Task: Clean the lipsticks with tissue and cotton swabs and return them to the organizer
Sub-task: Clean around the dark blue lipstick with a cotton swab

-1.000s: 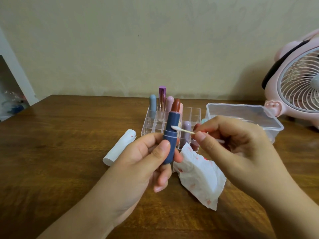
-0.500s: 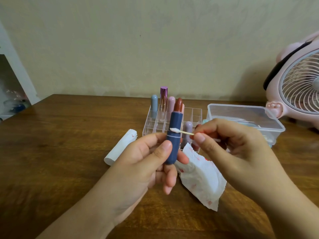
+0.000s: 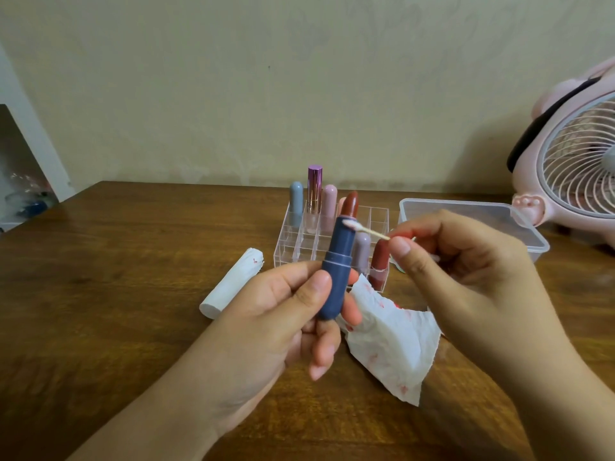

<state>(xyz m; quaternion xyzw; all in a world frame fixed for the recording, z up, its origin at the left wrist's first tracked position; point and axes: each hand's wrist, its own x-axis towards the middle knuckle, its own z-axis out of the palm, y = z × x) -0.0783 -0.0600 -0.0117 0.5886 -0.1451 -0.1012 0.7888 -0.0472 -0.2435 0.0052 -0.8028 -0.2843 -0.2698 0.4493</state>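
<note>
My left hand (image 3: 283, 314) grips a dark blue lipstick (image 3: 337, 264) upright, its brown-red bullet extended. My right hand (image 3: 466, 277) pinches a cotton swab (image 3: 366, 228) whose tip touches the tube's top rim just below the bullet. A stained white tissue (image 3: 389, 341) lies on the table under my hands. Behind them stands a clear organizer (image 3: 293, 241) with several capped lipsticks: a grey-blue one (image 3: 296, 201), a purple one (image 3: 314, 188), a pink one (image 3: 329, 204), a lilac one (image 3: 362, 249) and a dark red one (image 3: 379, 261).
A white rolled tissue (image 3: 233, 282) lies to the left on the wooden table (image 3: 116, 261). A clear lidded plastic box (image 3: 482, 214) sits behind my right hand. A pink fan (image 3: 579, 168) stands at the far right.
The swab tip has moved up the lipstick, from the tube's middle to its top rim. My left hand has tilted and raised the lipstick slightly.
</note>
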